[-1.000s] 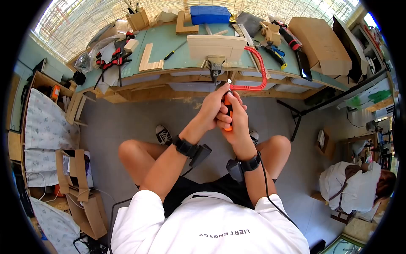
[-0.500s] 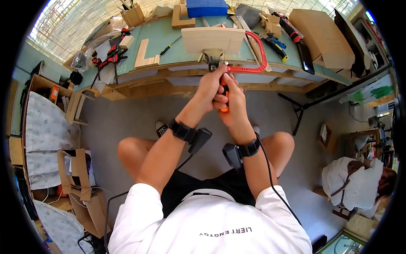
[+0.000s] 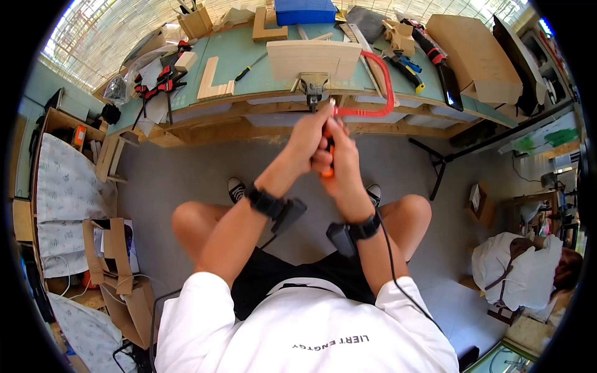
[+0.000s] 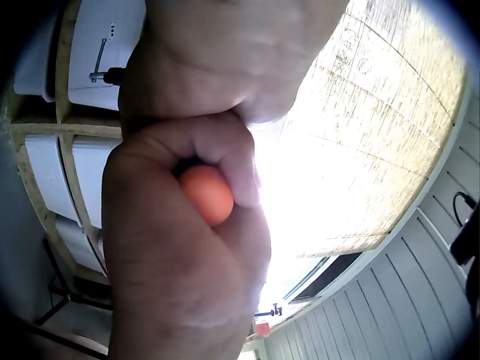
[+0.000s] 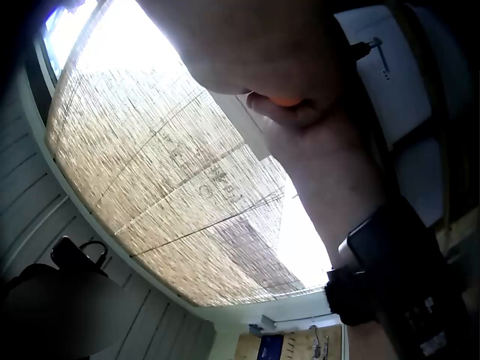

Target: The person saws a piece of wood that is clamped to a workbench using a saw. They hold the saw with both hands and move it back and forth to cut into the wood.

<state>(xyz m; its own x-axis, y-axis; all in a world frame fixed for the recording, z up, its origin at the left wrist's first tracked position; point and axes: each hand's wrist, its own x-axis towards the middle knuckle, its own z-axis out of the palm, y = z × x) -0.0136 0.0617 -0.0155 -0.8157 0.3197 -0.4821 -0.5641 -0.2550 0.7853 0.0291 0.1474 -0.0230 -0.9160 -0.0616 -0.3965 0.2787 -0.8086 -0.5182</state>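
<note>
Both hands hold the orange and black handle (image 3: 329,169) of a red-framed coping saw (image 3: 389,81) in the head view. My left hand (image 3: 306,142) wraps the handle from the left, and my right hand (image 3: 343,160) grips it from the right. The saw's deep frame bows out to the right and reaches round the right end of a pale wooden board (image 3: 311,57). A metal vise (image 3: 314,84) at the bench's front edge clamps that board upright. In the left wrist view, the rounded orange handle end (image 4: 207,195) pokes out between curled fingers. The blade's cutting part is hidden.
An L-shaped wood piece (image 3: 214,81) and a screwdriver (image 3: 247,67) lie left on the green bench. Red-black clamps (image 3: 165,84) sit farther left. To the right are a utility knife (image 3: 407,73), a phone (image 3: 449,87) and a cardboard box (image 3: 476,53). A blue box (image 3: 305,10) stands behind.
Both hands and the saw first moved forward toward the board, then drew back slightly toward the body. The grip stays the same, and the board remains in the vise.
</note>
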